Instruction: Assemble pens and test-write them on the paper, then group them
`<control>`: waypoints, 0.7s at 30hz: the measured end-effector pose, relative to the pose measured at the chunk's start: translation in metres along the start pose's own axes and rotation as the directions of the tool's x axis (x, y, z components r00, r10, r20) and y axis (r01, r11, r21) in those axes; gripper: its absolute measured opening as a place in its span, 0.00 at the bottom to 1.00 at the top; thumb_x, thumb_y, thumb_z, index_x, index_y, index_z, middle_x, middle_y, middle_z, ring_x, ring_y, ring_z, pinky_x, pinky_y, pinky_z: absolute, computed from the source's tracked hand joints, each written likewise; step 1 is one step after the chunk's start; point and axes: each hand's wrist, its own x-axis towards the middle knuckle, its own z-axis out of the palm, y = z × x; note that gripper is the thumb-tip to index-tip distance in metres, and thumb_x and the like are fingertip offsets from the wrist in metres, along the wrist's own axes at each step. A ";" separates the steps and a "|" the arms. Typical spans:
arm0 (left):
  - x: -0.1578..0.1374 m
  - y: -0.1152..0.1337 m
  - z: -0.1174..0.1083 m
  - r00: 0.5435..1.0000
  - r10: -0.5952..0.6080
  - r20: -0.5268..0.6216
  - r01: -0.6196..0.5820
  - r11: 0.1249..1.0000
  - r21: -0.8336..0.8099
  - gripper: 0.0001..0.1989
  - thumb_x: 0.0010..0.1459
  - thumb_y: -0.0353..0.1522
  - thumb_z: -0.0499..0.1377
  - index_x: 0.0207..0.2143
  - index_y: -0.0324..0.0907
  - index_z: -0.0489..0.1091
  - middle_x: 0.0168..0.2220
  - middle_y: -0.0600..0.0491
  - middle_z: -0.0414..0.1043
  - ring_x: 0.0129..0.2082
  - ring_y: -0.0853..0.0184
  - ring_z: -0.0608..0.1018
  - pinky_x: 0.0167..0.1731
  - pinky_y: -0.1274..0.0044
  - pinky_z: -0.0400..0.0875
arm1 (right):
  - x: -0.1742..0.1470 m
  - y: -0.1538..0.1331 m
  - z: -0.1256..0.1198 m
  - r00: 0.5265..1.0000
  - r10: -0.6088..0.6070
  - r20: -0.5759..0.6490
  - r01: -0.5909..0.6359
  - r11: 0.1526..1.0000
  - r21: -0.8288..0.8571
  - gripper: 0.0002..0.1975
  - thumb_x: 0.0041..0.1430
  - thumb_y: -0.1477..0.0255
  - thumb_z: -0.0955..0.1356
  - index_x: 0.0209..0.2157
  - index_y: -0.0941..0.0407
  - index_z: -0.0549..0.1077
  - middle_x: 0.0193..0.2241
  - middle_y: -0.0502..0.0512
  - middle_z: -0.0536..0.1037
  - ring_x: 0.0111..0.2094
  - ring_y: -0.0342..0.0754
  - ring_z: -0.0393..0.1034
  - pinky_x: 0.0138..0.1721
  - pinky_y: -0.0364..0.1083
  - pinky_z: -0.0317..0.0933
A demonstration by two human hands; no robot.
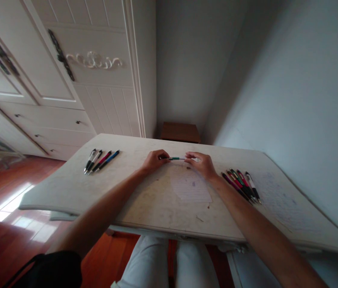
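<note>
At 12 o'clock over the table [151, 204], the pen [175, 159] is held along a 9-to-3 axis, pinched at 9 by the left hand [156, 161], at 3 by the right hand [201, 162].

Head view: from above lap [147, 262], facing forward and down across table [67, 188], hands [155, 161] ahead, mid-frame.

Green and black mark the central pen part [175, 159]. The left-hand ballpoint pens [100, 162] mix black, white, red and blue; the right-hand ballpoint pens [242, 185], red, green, black and white. Ruled paper [190, 189] carries bluish scribbles; the desk [157, 206] is smudged off-white.
</note>
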 end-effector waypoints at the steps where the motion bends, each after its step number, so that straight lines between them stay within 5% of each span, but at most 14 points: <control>1: 0.000 0.000 0.000 1.000 -0.002 -0.001 0.002 1.000 0.002 0.07 0.49 0.32 0.64 0.32 0.38 0.75 0.28 0.54 0.75 0.27 0.71 0.71 0.29 0.79 0.65 | 0.001 0.000 -0.001 1.000 0.006 -0.006 -0.006 1.000 0.010 0.20 0.52 0.56 0.73 0.41 0.56 0.80 0.37 0.58 0.82 0.39 0.54 0.77 0.47 0.53 0.69; 9: 0.001 0.001 -0.001 1.000 0.004 -0.013 -0.003 1.000 0.026 0.06 0.49 0.31 0.65 0.32 0.38 0.75 0.29 0.53 0.76 0.27 0.70 0.72 0.30 0.78 0.66 | 0.012 0.014 -0.027 0.993 0.063 -0.100 -0.070 0.996 -0.062 0.25 0.57 0.50 0.67 0.42 0.57 0.78 0.40 0.61 0.80 0.39 0.53 0.75 0.44 0.52 0.68; 12: 0.002 -0.002 -0.004 0.999 0.011 -0.039 -0.009 0.999 0.045 0.06 0.49 0.31 0.65 0.32 0.38 0.75 0.30 0.53 0.76 0.27 0.70 0.72 0.31 0.78 0.66 | 0.013 0.025 -0.040 0.998 0.047 0.044 -0.037 0.978 -0.206 0.20 0.55 0.53 0.70 0.36 0.56 0.79 0.36 0.60 0.79 0.37 0.52 0.73 0.42 0.51 0.67; 16: 0.004 -0.005 -0.007 0.998 0.016 -0.068 -0.010 0.997 0.078 0.06 0.50 0.30 0.64 0.32 0.38 0.75 0.29 0.54 0.76 0.28 0.70 0.73 0.31 0.78 0.67 | 0.011 0.034 -0.052 0.949 0.124 0.291 -0.027 0.948 -0.317 0.10 0.48 0.64 0.75 0.30 0.56 0.79 0.31 0.56 0.77 0.31 0.49 0.71 0.35 0.48 0.65; 21: 0.005 -0.008 -0.009 0.996 0.032 -0.078 -0.023 0.993 0.120 0.04 0.50 0.29 0.64 0.31 0.39 0.75 0.29 0.54 0.76 0.28 0.70 0.73 0.32 0.79 0.67 | 0.011 0.032 -0.051 0.947 0.075 0.312 0.032 0.946 -0.323 0.03 0.53 0.71 0.72 0.28 0.55 0.78 0.30 0.55 0.76 0.32 0.48 0.70 0.37 0.47 0.62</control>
